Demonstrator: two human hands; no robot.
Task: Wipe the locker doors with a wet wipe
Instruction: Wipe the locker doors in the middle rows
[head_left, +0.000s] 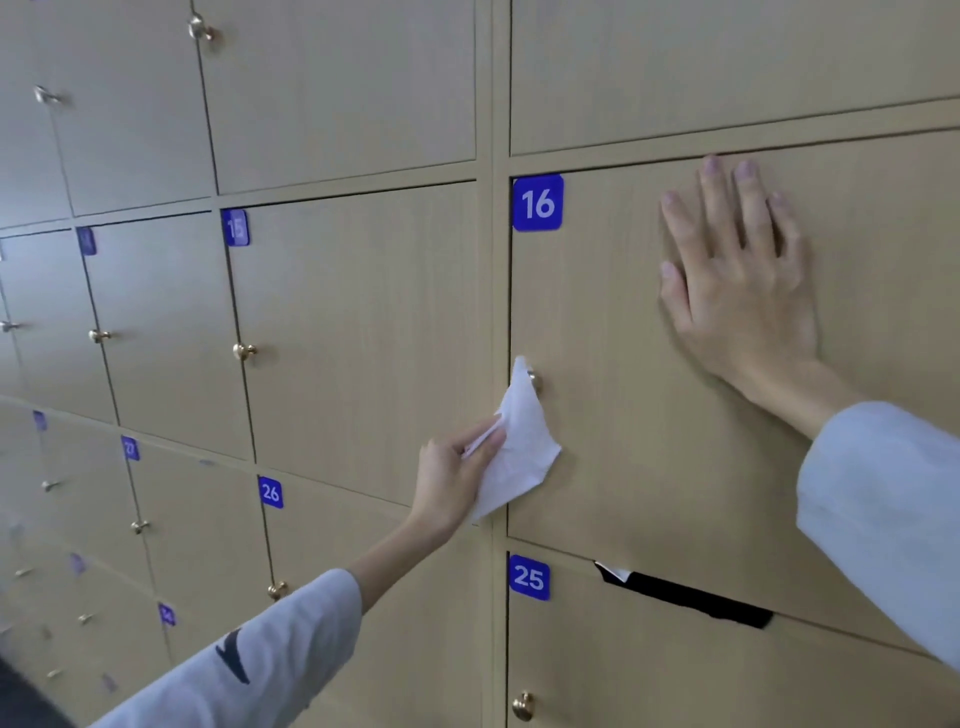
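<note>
lockers fill the whole view, a wall of pale wood-grain doors with small brass knobs and blue number plates. right hand (737, 275) lies flat on door 16 (649, 441), fingers straight and spread, fingertips just under the door's top edge, palm pressing the panel. off to that hand's left, at the door's top corner, sits the blue plate 16 (537, 202). left hand (454, 473) is lower down, over the door's left edge, pinching a crumpled white wet wipe (519, 447) between thumb and fingers. the wipe fans up and to the right of that hand, its top corner covering most of the brass knob (535, 382) of door 16; whether it actually touches the knob is hard to say. below the left hand, plate 25 (529, 577) marks the next door down, and a black strip (685, 595) with a bit of white pokes out of the gap along that door's top edge. both sleeves are light grey, and the left sleeve (270, 649) carries a dark mark. further left, doors 15 (236, 227) and 26 (270, 491) run off into blur.
</note>
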